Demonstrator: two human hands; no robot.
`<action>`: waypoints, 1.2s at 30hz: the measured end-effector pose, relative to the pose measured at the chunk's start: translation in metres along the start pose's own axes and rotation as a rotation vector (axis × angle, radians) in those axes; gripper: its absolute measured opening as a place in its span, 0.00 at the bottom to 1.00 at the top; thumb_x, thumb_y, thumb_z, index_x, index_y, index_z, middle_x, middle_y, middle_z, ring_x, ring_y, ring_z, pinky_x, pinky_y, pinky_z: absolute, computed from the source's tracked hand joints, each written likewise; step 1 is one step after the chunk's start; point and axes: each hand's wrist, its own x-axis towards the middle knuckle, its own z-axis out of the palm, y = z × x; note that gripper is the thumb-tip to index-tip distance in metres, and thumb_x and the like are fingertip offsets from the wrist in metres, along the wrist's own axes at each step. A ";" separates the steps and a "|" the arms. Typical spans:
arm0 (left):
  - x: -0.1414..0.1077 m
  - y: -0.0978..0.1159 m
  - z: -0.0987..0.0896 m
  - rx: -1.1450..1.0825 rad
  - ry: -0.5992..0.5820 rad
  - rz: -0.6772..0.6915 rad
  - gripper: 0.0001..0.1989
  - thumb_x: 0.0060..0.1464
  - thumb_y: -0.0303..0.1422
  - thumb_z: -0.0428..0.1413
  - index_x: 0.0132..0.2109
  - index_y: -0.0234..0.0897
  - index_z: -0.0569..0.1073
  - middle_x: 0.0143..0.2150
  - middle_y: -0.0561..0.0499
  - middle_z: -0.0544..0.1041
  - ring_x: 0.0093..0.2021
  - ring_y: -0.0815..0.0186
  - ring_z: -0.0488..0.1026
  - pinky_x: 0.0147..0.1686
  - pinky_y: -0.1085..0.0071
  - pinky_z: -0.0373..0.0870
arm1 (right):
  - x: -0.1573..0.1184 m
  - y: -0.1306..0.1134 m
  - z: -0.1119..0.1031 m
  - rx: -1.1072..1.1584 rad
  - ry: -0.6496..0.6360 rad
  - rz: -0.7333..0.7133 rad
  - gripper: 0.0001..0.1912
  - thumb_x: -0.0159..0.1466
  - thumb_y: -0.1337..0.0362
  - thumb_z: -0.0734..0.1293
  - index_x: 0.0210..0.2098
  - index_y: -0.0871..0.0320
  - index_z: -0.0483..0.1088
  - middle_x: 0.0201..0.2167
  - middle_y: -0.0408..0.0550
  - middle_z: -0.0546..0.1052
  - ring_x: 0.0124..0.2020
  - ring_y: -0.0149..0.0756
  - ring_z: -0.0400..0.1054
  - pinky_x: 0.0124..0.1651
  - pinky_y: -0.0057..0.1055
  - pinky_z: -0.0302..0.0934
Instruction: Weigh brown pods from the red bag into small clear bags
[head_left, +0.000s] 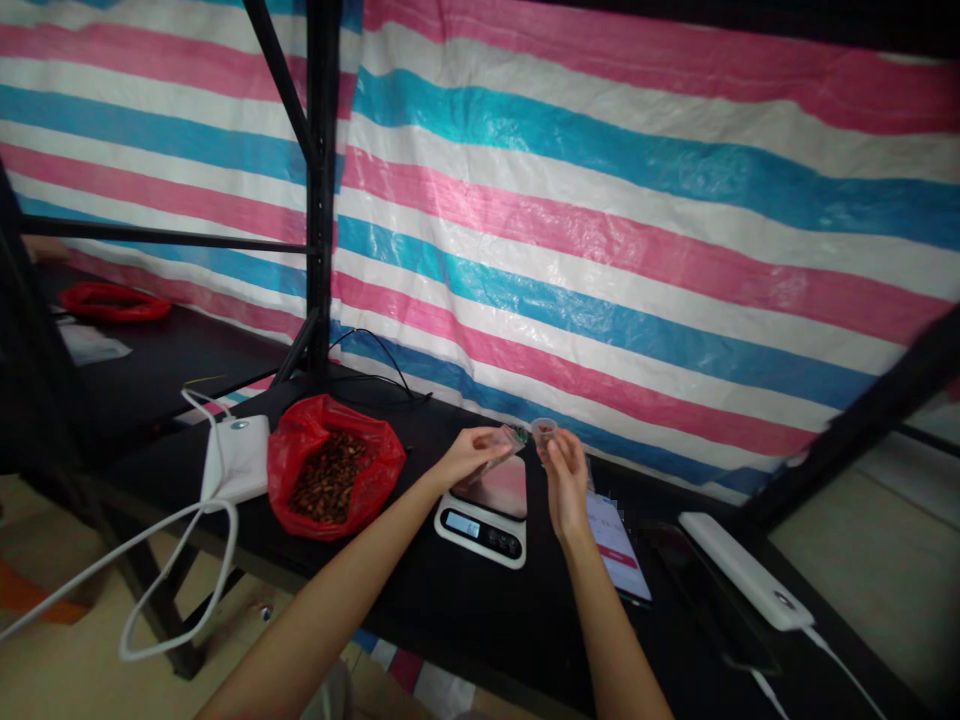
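Observation:
My left hand [474, 452] is closed on a small clear plastic bag [511, 438], above the back part of a digital scale [480, 535]. The scale has a shiny metal plate and a lit display, whose digits are too small to read surely. Just to the right, my right hand [568, 468] grips a small clear plastic cup [544, 430] with some reddish-brown bits inside. Bag and cup are close together, the bag's end towards the cup. Left of the scale sits an open red plastic bag [281, 480] full of small brown dried pieces.
A lit phone [621, 560] lies right of the scale. Beyond it are a dark phone [701, 590] and a long white device [742, 572] with cables. A white box [238, 460] with a looping cable stands far left. Striped sheeting [600, 250] hangs behind the black table.

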 end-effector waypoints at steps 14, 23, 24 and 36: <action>-0.006 0.009 -0.002 -0.460 -0.060 -0.130 0.26 0.44 0.44 0.60 0.46 0.30 0.74 0.42 0.42 0.76 0.38 0.66 0.74 0.38 0.76 0.66 | 0.015 -0.019 0.018 -0.285 -0.204 -0.068 0.18 0.55 0.57 0.68 0.45 0.55 0.70 0.46 0.50 0.74 0.47 0.41 0.68 0.53 0.42 0.57; -0.010 0.017 -0.003 -0.470 -0.076 -0.161 0.24 0.42 0.42 0.62 0.44 0.28 0.75 0.35 0.44 0.76 0.31 0.69 0.72 0.33 0.76 0.62 | 0.025 -0.037 0.022 -0.523 -0.509 -0.124 0.19 0.59 0.54 0.64 0.49 0.52 0.70 0.52 0.49 0.70 0.55 0.42 0.61 0.57 0.43 0.54; -0.011 0.018 -0.003 -0.458 -0.065 -0.162 0.25 0.42 0.42 0.62 0.43 0.28 0.75 0.34 0.44 0.76 0.31 0.69 0.71 0.33 0.76 0.61 | 0.026 -0.040 0.023 -0.551 -0.539 -0.149 0.19 0.60 0.55 0.62 0.50 0.51 0.69 0.53 0.48 0.69 0.56 0.42 0.60 0.58 0.43 0.52; -0.008 0.009 -0.007 0.119 -0.037 0.058 0.26 0.45 0.43 0.59 0.49 0.31 0.73 0.41 0.44 0.75 0.39 0.62 0.71 0.41 0.69 0.64 | 0.019 -0.022 0.009 -0.404 -0.193 -0.204 0.18 0.57 0.56 0.66 0.46 0.54 0.71 0.50 0.50 0.71 0.53 0.42 0.63 0.54 0.40 0.56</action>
